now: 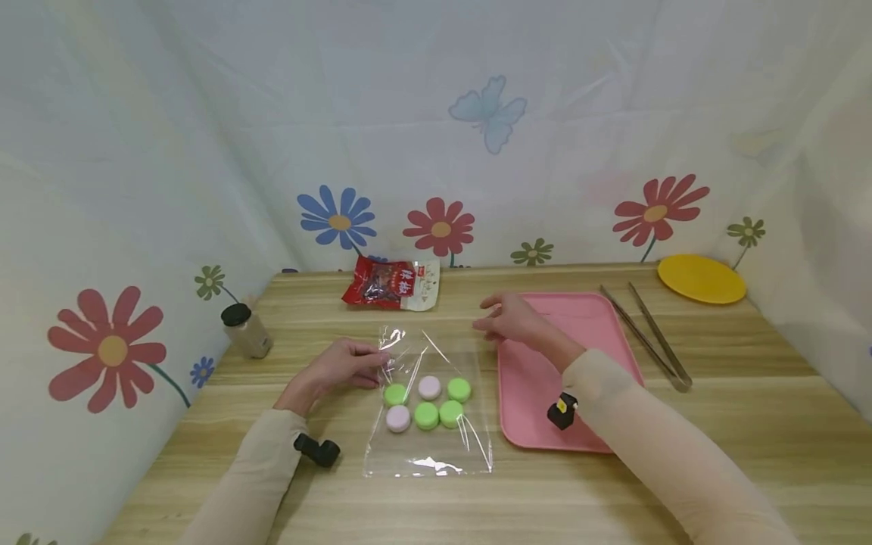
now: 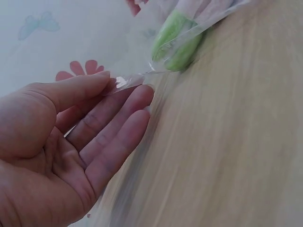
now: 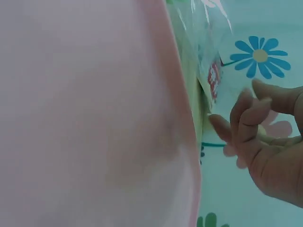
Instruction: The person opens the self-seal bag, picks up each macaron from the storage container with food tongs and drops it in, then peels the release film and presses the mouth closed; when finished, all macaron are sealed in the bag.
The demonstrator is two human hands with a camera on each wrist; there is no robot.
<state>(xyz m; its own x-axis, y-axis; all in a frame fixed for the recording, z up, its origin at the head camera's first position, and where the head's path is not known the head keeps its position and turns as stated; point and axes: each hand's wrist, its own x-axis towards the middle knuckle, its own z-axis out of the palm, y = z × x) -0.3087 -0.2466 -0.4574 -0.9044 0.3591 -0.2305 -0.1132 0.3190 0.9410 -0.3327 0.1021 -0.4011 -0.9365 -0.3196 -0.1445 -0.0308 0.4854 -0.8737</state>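
Note:
A clear plastic bag (image 1: pixel 436 450) lies flat on the table with several green macarons (image 1: pixel 426 415) and two pale lilac macarons (image 1: pixel 398 418) inside. At its upper left edge, my left hand (image 1: pixel 344 363) pinches the film between thumb and forefinger; the left wrist view shows the bag's corner (image 2: pixel 124 83) there, the other fingers stretched out below. My right hand (image 1: pixel 512 318) hovers over the upper left edge of a pink tray (image 1: pixel 531 401), apart from the bag. In the right wrist view its fingers (image 3: pixel 248 127) are loosely bent and hold nothing.
Behind the bag lies a red and white food packet (image 1: pixel 391 284). A jar with a dark lid (image 1: pixel 247 331) stands at the left. Metal tongs (image 1: pixel 654 341) lie right of the tray, and a yellow plate (image 1: pixel 702 279) sits at the back right. Flowered curtains enclose the table.

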